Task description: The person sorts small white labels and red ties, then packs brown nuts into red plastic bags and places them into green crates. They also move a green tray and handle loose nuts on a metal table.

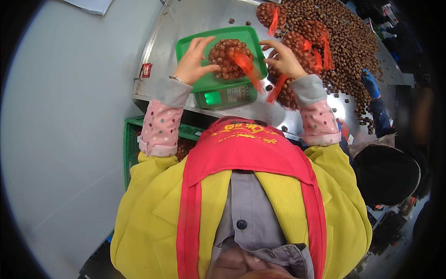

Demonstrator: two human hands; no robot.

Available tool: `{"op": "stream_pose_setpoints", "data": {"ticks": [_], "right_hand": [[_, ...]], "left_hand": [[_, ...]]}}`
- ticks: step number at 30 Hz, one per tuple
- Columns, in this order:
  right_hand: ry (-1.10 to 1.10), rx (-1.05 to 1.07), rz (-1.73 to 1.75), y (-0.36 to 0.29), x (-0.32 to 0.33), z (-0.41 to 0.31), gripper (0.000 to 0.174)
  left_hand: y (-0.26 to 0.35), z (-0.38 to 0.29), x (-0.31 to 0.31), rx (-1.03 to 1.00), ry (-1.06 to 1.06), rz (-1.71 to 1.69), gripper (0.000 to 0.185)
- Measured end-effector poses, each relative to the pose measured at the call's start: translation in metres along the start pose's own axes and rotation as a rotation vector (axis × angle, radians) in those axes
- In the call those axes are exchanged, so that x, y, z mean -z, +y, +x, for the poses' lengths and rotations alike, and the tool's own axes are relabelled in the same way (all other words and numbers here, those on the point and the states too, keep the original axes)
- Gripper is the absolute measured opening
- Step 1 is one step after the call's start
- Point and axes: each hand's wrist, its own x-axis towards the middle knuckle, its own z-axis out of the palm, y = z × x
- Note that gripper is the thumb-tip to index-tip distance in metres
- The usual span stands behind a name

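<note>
A red mesh bag of round brown nuts (226,59) sits in the green tray (193,78) of a digital scale (226,99), whose display glows green. The bag's red mesh tail hangs over the tray's front rim. At the bag's left, my left hand (193,61) is spread over the tray; its thumb tip overlaps the bag's edge, and contact cannot be made out. My right hand (284,59) hovers just past the tray's right rim, fingers apart and curved, holding nothing. Beneath and beside it lie several more filled mesh bags (313,31), partly hidden by the hand.
Loose nuts (348,45) form a large heap across the right of the metal table (209,21). A co-worker's blue-gloved hand (370,83) is at the heap. One small red packet (146,70) lies near the left edge. Below the table stands a green plastic crate (130,150).
</note>
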Motion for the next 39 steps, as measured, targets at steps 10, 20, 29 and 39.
{"op": "stream_pose_setpoints", "data": {"ticks": [10,20,29,39], "right_hand": [[-0.096,0.176,0.009,-0.014,-0.039,0.002,0.091],[0.208,0.226,0.103,-0.014,-0.084,0.022,0.046],[0.049,0.051,0.686,-0.028,-0.071,0.023,0.041],[-0.063,-0.123,0.978,-0.051,-0.056,0.007,0.057]], "left_hand": [[0.015,0.019,-0.039,0.070,-0.061,0.333,0.102],[0.005,0.039,-0.052,-0.062,0.024,0.236,0.053],[0.026,0.045,-0.046,0.169,0.027,-0.220,0.038],[0.046,0.037,-0.047,0.021,0.070,-0.141,0.066]]}}
